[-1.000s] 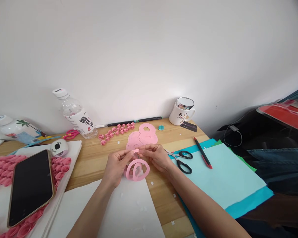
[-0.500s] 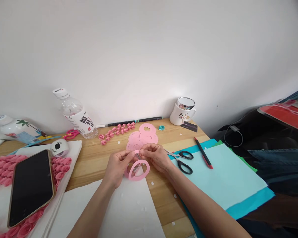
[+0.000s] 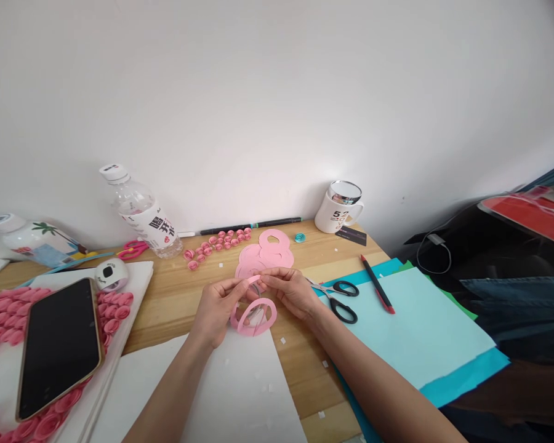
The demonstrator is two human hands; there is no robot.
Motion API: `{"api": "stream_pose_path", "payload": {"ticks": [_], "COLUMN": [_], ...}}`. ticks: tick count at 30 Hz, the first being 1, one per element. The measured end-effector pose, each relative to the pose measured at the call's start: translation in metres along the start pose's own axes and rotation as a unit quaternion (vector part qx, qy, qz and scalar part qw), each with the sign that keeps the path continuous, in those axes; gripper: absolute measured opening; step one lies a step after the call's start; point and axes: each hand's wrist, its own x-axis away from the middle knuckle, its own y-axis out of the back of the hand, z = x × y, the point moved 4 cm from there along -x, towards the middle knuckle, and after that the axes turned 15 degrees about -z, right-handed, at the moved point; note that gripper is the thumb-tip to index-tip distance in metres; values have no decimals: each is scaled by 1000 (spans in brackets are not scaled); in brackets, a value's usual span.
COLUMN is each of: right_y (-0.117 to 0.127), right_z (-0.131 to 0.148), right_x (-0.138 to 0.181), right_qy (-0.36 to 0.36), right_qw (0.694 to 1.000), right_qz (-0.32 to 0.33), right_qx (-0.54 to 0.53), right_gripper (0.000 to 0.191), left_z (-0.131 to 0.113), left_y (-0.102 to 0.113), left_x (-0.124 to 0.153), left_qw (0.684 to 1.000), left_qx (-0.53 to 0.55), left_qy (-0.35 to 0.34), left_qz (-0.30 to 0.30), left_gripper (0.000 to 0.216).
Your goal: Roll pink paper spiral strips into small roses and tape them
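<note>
Between my two hands is a pink paper strip point(image 3: 257, 333), its loose end curling below my fingers in a spiral loop. My left hand point(image 3: 218, 309) pinches the strip from the left, and my right hand point(image 3: 290, 291) pinches it close by on the right. Fingertips of both hands nearly meet. Something thin and grey shows behind the strip, partly hidden by the fingers. Just beyond my hands lie flat pink paper spirals point(image 3: 273, 251). Several small rolled pink paper roses point(image 3: 219, 241) sit further back.
Black-handled scissors point(image 3: 344, 311) and a red-black pen point(image 3: 377, 284) lie at right on pale blue paper point(image 3: 415, 332). A mug point(image 3: 339, 209) and water bottle point(image 3: 148, 215) stand by the wall. At left a phone point(image 3: 59, 347) rests on a board with pink roses.
My left fingers have shifted slightly along the strip, and its held part now tilts up to the right. The hanging loop has moved a little left.
</note>
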Motion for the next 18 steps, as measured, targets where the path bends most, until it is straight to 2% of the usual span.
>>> {"api": "stream_pose_path", "payload": {"ticks": [8, 18], "right_y": [1, 2], "right_z": [2, 1], "right_x": [-1, -2], "right_qy": [13, 19], "right_qw": [999, 999], "right_qz": [-37, -39], "right_qx": [-13, 1], "right_gripper": [18, 16], "left_z": [1, 1], "left_y": [0, -1], "left_x": [0, 1], "left_qw": [1000, 1000], "left_qx": [-9, -11], "left_qy": [-8, -3], "left_qz": [10, 19], "left_gripper": [27, 27]}}
